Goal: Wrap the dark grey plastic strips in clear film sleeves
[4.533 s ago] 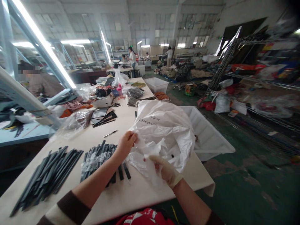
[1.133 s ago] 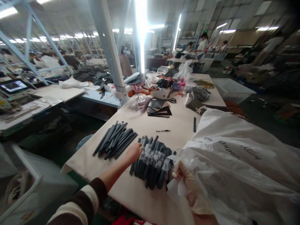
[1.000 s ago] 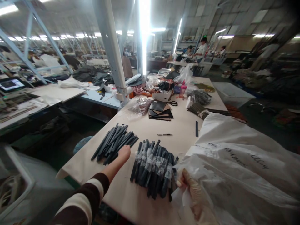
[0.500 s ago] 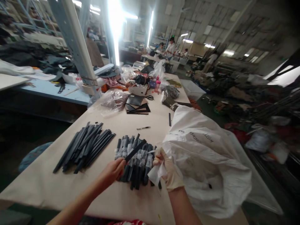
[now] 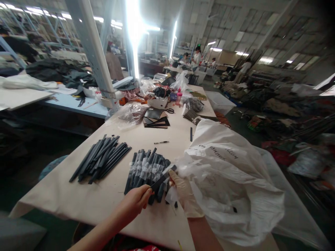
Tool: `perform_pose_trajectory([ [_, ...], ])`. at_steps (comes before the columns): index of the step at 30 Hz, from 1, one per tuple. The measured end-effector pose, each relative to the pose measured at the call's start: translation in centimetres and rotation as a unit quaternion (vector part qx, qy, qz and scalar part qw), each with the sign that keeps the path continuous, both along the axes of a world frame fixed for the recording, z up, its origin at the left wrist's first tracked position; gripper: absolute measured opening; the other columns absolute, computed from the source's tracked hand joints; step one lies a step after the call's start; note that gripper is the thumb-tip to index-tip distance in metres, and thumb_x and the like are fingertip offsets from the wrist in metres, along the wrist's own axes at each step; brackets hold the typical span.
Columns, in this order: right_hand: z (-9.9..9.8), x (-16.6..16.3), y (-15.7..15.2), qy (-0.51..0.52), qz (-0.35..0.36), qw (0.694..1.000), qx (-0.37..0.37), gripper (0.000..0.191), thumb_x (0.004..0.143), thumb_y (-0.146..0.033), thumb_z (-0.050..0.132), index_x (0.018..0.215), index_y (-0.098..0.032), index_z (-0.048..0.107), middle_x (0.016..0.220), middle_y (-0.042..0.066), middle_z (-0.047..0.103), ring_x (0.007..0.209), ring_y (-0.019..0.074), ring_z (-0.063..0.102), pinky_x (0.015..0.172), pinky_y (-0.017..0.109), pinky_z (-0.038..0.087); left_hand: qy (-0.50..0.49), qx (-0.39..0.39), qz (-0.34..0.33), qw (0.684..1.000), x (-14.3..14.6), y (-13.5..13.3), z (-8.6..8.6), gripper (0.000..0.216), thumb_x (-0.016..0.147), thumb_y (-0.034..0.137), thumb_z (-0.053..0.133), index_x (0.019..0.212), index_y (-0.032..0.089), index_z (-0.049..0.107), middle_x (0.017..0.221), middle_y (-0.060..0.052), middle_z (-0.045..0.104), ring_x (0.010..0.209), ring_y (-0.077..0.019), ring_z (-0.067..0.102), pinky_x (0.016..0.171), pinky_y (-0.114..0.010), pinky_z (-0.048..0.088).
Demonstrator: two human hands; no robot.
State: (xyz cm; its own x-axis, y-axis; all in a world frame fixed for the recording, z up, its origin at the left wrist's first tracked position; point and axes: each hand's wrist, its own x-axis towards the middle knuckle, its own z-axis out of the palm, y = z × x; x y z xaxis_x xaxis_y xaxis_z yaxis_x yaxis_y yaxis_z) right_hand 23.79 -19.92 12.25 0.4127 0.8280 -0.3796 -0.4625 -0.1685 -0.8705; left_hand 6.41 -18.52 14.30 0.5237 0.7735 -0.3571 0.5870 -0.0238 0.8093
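I watch the left hand (image 5: 140, 198) angle up and rightward from the bottom of the frame, thumb and fingers pinching a dark strip (image 5: 160, 181). The gloved right hand (image 5: 184, 192) leans up-left, fingers closed on the strip's other end. Below frame centre, its long axis slants, pointing upper right.

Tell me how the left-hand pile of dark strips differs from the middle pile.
The left-hand pile shows no wrapping; the middle pile has whitish wraps across its strips.
The left-hand pile lies unobstructed; the left hand and held strip partly hide the middle pile.
Both are dark, narrow strips lying on the table.
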Motion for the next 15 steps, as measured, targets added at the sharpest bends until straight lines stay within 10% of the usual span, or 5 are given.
perform_pose_trajectory([
  [7, 1.5, -2.4, -2.9, -0.059, 0.078, 0.995, 0.002, 0.029, 0.058, -0.042, 0.076, 0.051, -0.021, 0.058, 0.047, -0.004, 0.053, 0.046, 0.0128, 0.046, 0.047, 0.026, 0.037, -0.045, -0.019, 0.071, 0.996, 2.6, -0.1, 0.3, 0.039, 0.083, 0.038, 0.038, 0.114, 0.015, 0.042, 0.052, 0.009, 0.046, 0.041, -0.0109, 0.042, 0.044, -0.021, 0.034],
  [15, 1.9, 1.0, -1.9, 0.09, 0.053, 0.992, 0.073, 0.041, 0.066, -0.055, 0.068, 0.05, -0.022, 0.048, 0.04, -0.007, 0.038, 0.038, 0.0092, 0.034, 0.039, 0.026, 0.034, 0.013, 0.071, 0.057, 0.996, 2.2, -0.7, 1.4, 0.03, 0.081, 0.042, 0.038, 0.063, 0.02, 0.046, 0.054, 0.006, 0.041, 0.053, -0.012, 0.043, 0.052, -0.022, 0.031],
])
